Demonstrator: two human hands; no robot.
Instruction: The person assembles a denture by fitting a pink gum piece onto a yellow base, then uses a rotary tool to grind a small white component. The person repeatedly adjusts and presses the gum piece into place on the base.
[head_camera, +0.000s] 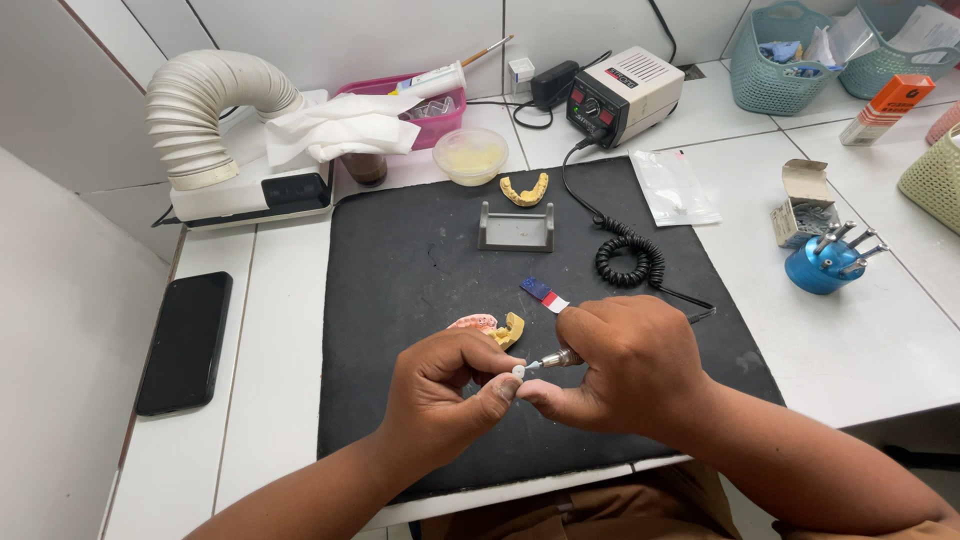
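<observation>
Your two hands meet low over the front of a black mat (420, 270) on the white desk (870, 330). Your left hand (440, 395) is curled, its thumb and fingertips pinching a small white tooth-like piece (518, 371) just in front of your knuckles. Your right hand (625, 365) is closed in a pen grip around a slim metal handpiece (556, 359), whose tip touches the white piece, so the piece sits exactly between both hands. A red, white and blue strip (545, 294) pokes up just behind your right hand's fingers. Just beyond your left hand, on the mat, lies a pink and yellow dental model (490, 326) (partly hidden by your fingers). Farther back on the mat sit a grey stand (516, 229), another yellow dental cast (524, 189) and a coiled black cord (628, 258) leading to a beige control box (625, 95). A black phone (185, 341) lies well to your left, and a blue bur holder (820, 262) well to your right.
</observation>
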